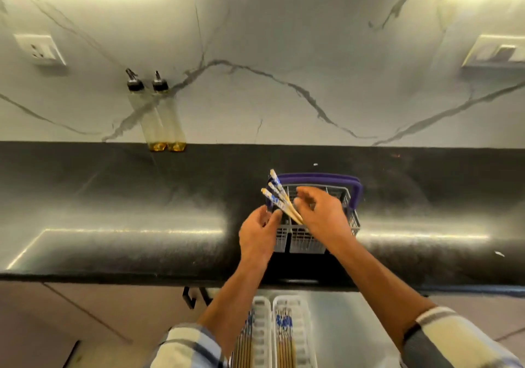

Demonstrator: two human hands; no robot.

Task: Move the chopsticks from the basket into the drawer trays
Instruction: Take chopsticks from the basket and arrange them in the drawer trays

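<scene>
I'm looking at a home kitchen.
A black polished stone surface (113, 197) meets a white veined marble backsplash (284, 40), with two clear oil bottles (162, 117), a white wall socket (39, 50), and an open cutlery drawer (341, 325).

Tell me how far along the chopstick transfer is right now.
Partly done: both drawer trays below the counter already hold chopsticks. In hand: the right hand pinches a bunch of chopsticks over the basket, with the left hand beside them. Left: tray this bunch; whether more remain inside the basket cannot be seen.
</scene>
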